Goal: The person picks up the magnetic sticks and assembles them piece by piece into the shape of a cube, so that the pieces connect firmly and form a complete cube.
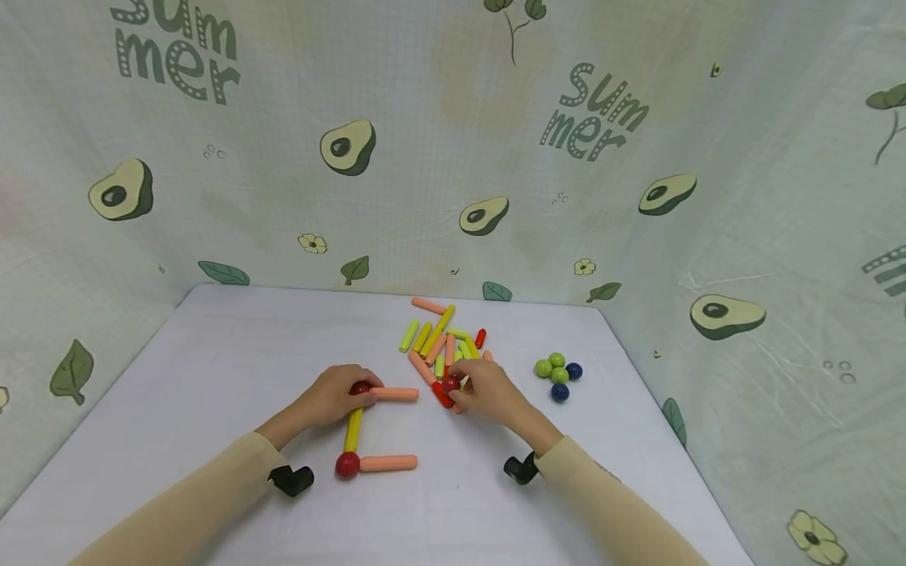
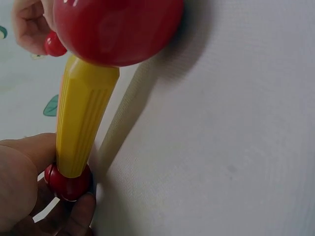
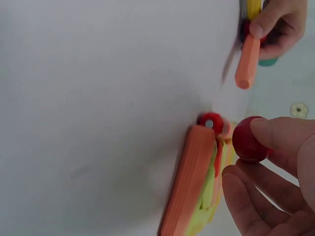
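Observation:
My left hand (image 1: 338, 397) pinches a red ball (image 1: 360, 388) that joins a yellow stick (image 1: 353, 431) and a pink stick (image 1: 396, 394). The yellow stick's nearer end meets another red ball (image 1: 348, 465), from which a second pink stick (image 1: 388, 463) points right. In the left wrist view the fingers curl round the far ball (image 2: 68, 183) beneath the yellow stick (image 2: 83, 113). Between thumb and fingertips my right hand (image 1: 490, 391) holds a loose red ball (image 1: 451, 384), above the near end of a stick pile; the right wrist view shows this ball (image 3: 250, 139) apart from the sticks.
Pink, yellow, green and red sticks lie in a loose pile (image 1: 436, 343) at the middle back of the white table (image 1: 283, 330). Right of it sit several green balls (image 1: 557, 359) and two dark blue balls (image 1: 559, 392). A patterned cloth (image 1: 425, 141) hangs behind.

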`<state>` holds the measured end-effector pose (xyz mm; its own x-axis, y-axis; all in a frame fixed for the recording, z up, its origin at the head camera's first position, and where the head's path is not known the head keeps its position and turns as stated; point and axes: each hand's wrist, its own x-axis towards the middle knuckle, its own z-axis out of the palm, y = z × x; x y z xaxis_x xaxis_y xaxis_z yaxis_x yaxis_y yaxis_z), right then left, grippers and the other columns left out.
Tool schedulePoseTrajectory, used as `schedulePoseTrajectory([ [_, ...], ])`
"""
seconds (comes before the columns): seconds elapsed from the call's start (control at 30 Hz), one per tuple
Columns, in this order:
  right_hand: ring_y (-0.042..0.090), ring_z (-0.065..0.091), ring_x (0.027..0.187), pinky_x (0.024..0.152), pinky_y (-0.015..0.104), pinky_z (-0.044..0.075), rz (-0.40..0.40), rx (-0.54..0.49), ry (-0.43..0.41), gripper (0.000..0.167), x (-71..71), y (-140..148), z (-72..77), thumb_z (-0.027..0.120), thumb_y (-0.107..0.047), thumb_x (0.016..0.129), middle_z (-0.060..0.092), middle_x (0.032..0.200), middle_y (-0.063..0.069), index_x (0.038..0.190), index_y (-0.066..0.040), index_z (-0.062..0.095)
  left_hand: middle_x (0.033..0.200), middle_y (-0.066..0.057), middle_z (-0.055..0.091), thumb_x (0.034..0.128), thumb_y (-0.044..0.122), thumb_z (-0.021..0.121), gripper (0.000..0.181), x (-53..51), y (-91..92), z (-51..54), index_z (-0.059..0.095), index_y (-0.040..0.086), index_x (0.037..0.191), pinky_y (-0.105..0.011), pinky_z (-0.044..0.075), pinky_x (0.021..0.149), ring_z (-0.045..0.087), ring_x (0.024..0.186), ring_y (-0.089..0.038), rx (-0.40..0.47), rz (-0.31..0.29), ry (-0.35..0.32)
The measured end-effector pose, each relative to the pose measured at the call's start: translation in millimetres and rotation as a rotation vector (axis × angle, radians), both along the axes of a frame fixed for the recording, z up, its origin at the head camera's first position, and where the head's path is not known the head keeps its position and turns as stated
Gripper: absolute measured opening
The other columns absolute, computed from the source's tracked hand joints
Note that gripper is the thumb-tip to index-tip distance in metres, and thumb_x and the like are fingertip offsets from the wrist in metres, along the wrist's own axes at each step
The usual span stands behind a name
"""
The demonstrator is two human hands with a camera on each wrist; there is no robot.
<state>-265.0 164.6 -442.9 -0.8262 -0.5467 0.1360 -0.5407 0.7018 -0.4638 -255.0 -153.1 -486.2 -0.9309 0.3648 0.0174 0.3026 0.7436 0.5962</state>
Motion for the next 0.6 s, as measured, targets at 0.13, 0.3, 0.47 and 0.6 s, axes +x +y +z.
schedulePoseTrajectory([
  [0.13,0.014,0.063,0.085,0.074,0.023,0.055,0.045,0.001,0.025,0.023,5.5,-18,-4.8,0.083,-0.015,0.094,0.074,0.103,0.000,0.116,-0.009,0.075,0.113,0.002,0.071,0.0996,0.022,0.077,0.020,-0.7,0.0,-0.6,0.077,0.020,0.119,-0.042,0.052,0.091,0.058,0.098,-0.017,-0.003,-0.003,0.008],
  [0.3,0.012,0.059,0.085,0.073,0.022,0.052,0.051,0.033,0.031,0.025,6.6,-32,-10.4,0.083,-0.020,0.095,0.073,0.102,-0.003,0.117,-0.012,0.074,0.111,0.003,0.071,0.0994,0.022,0.077,0.019,-1.4,0.5,-0.8,0.077,0.020,0.119,-0.040,0.052,0.091,0.058,0.097,-0.017,0.006,-0.006,0.015],
  [0.47,0.010,0.058,0.085,0.073,0.021,0.052,0.043,0.054,0.024,0.025,4.7,-38,-13.6,0.082,-0.020,0.095,0.072,0.102,-0.003,0.118,-0.013,0.074,0.110,0.003,0.071,0.0990,0.022,0.078,0.019,-1.8,-2.8,-2.4,0.077,0.020,0.118,-0.040,0.052,0.090,0.058,0.096,-0.017,0.003,0.006,0.019],
  [0.6,0.010,0.058,0.084,0.073,0.020,0.052,0.037,0.058,0.011,0.024,2.5,-39,-16.3,0.082,-0.021,0.096,0.072,0.100,-0.005,0.118,-0.014,0.074,0.110,0.003,0.071,0.0988,0.022,0.078,0.019,-2.9,-4.0,-4.2,0.077,0.020,0.118,-0.041,0.053,0.090,0.058,0.096,-0.017,0.002,0.004,0.022],
])
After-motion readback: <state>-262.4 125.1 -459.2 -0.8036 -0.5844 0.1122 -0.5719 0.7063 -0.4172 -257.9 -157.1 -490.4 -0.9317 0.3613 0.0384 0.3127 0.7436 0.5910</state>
